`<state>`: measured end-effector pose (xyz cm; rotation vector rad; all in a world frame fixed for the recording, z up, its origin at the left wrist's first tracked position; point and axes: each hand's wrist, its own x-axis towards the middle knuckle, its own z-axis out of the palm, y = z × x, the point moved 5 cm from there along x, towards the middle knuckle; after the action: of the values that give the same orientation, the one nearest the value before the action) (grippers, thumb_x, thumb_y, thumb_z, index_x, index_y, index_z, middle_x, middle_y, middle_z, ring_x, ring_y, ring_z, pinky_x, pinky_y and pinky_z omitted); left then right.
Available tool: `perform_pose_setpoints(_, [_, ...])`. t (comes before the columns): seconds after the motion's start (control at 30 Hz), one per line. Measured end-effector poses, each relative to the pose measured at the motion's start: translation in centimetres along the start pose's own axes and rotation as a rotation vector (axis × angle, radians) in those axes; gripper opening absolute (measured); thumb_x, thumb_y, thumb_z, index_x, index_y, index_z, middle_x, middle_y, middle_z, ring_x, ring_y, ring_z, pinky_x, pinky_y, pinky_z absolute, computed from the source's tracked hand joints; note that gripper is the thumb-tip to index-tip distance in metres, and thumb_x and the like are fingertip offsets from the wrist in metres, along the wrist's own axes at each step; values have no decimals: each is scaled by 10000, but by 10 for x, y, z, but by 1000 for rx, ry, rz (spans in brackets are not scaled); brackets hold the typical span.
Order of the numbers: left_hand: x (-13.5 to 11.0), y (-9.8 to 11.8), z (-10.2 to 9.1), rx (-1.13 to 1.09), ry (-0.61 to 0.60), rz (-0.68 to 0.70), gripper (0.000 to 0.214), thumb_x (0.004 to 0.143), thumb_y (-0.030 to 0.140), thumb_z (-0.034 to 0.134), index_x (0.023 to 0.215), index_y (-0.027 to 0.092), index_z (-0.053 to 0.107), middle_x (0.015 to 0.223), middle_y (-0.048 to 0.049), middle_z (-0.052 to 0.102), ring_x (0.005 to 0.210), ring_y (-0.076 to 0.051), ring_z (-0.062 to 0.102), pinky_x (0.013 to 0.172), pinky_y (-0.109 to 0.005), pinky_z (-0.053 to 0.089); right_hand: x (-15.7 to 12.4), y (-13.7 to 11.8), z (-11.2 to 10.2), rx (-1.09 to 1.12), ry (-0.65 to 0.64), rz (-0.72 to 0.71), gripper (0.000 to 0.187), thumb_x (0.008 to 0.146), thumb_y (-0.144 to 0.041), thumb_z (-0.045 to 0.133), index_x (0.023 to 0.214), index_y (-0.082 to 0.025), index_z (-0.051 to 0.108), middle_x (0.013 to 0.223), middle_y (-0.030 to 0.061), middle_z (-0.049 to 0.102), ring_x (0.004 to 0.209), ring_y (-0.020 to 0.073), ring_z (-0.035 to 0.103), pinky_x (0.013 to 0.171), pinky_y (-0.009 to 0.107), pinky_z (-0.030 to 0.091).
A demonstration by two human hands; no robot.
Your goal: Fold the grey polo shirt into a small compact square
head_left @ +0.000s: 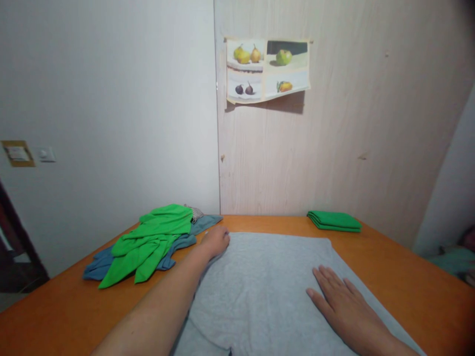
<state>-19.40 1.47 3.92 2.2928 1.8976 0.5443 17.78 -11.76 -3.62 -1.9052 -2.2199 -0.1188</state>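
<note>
A light grey garment that looks like a T-shirt (267, 287) lies spread on the table, its near end running out of view at the bottom. At its far left corner is my left hand (217, 241), fingers curled and closed on the cloth's edge. My right hand (337, 301) rests palm down on the right half of the fabric, open with the fingers stretched out. Soft wrinkles cross the cloth, and a seam or fold shows near its lower left.
Left on the orange-brown table (401, 277) is a loose heap of bright green (152, 242) and blue clothes (100, 264), with a striped piece (195, 212) behind. A folded green cloth (334, 221) lies at the far right. Behind stands a wall with a fruit picture (267, 70).
</note>
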Motion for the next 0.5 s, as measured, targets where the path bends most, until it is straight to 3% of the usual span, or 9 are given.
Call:
perform_pose_setpoints(0.2, [-14,24,2,-94,-56,155,143,779,295,595,844,187,663,794,-11,663,730,-170,589,598,-243,369,-1,-1,-4,-13,5,10,779,936,-680,250,1501,-165,395,1572,95,324,1472,287,243,1204,521,192])
perform_pose_setpoints(0.5, [-31,22,13,-128,-136,190,116,725,283,649,782,182,655,739,0,626,660,-149,549,561,-237,345,-2,-6,-9,-1,-7,19,787,938,-684,229,1500,-160,394,1571,99,332,1476,277,234,1204,518,180])
